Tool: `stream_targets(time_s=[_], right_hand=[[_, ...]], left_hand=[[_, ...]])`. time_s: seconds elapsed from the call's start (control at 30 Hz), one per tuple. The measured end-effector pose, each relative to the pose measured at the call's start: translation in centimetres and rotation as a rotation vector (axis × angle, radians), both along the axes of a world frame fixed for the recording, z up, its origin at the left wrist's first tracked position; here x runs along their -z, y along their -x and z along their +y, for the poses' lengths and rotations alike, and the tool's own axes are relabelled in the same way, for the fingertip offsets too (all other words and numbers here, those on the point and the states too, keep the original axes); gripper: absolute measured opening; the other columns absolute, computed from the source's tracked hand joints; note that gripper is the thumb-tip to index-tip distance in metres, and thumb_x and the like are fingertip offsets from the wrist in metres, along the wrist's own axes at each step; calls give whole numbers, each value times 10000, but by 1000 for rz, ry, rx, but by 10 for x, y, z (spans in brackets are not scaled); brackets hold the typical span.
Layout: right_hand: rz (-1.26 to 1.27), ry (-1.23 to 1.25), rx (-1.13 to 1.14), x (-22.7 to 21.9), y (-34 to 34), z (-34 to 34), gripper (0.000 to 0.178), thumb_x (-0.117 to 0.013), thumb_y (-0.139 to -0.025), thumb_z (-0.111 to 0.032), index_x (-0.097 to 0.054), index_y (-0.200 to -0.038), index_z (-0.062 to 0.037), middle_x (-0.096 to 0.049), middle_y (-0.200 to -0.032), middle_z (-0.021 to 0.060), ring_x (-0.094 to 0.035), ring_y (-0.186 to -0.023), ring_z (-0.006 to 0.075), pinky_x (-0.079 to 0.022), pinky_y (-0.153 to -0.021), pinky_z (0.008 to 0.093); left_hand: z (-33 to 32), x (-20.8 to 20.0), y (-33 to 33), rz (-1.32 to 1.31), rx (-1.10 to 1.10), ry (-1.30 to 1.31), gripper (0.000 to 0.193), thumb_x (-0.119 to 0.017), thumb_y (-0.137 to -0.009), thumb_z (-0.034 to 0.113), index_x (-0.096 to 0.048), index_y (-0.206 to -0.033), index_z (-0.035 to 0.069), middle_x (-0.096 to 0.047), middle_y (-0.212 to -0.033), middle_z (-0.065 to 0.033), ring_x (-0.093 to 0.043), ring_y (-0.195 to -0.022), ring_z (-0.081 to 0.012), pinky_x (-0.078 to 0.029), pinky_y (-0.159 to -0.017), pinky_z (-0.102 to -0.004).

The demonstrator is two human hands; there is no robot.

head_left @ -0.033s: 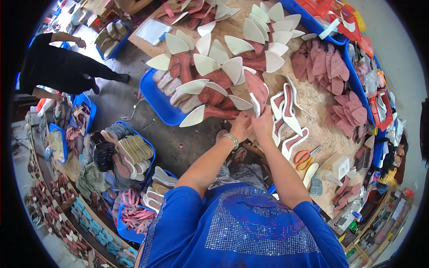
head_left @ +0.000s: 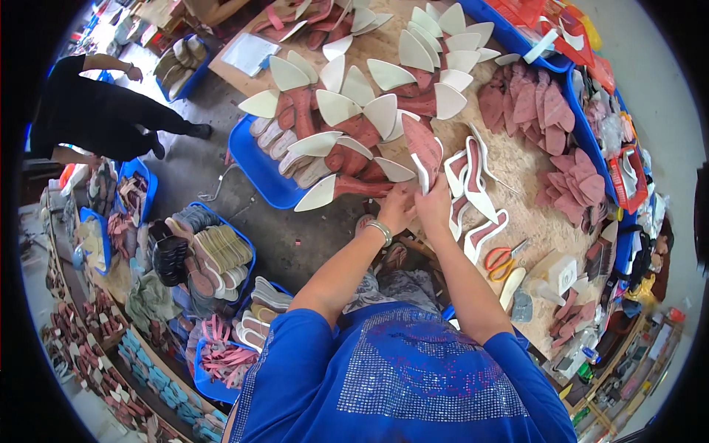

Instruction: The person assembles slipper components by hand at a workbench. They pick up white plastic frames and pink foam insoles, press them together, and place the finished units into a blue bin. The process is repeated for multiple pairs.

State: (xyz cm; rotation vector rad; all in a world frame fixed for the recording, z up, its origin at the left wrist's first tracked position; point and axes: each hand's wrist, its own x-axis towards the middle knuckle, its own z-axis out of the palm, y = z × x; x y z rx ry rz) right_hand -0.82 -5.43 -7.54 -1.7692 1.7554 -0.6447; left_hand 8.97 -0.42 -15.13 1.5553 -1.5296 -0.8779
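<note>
Hands partly cover the pink piece.

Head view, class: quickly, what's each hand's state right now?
Left hand: curled beside the white-edged pink insole; grip cannot be told.
Right hand: closed, holding that insole's lower end.

a shoemaking workshop: a wooden bench carries fanned bunches of white-tipped soles and heaps of pink pieces, with scissors among them. blue bins of insoles crowd the floor, shelves hold rows of parts, and another person stands nearby.
</note>
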Motion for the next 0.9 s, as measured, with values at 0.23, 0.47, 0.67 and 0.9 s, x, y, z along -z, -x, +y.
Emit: stream_targets(time_s=[0.23,0.47,0.67,0.9], right_hand=[[-288,101,137,-31,39,32,418,-610,-800,-73,-451,-1183,-22,-591,-952,145,-600,-881,257,-475,-777,365],[-165,313,356,-98,191,7,299,-633,-809,-50,-532,-1088,-18,-572,-959,71,-547,-866,151,-461,-788,313],[199,227,308,-122,233,-28,208,-635,-847,-123,-552,-1008,-22,-598,-925,73,-560,-849,173,-453,-778,318],[-753,-261,-505,-104,35,35,265,-546,-839,0,-536,-1104,5,-621,-1034,100,-610,-988,187,-456,-886,314]], left_hand=[[-6,-13,-6,-72,107,-178,305,-698,-735,170,-578,-1003,86,-469,-1126,-155,-498,-1092,-336,-422,-948,-400],[-4,-10,-9,-10,91,-221,261,-667,-762,137,-566,-999,100,-452,-1119,-131,-504,-1077,-305,-427,-939,-385],[-5,-12,-9,4,84,-276,278,-665,-765,110,-560,-1022,84,-462,-1138,-139,-527,-1055,-303,-448,-911,-379],[5,14,-12,254,98,-262,292,-667,-768,126,-563,-1037,83,-517,-1128,-134,-543,-1050,-293,-437,-927,-384]])
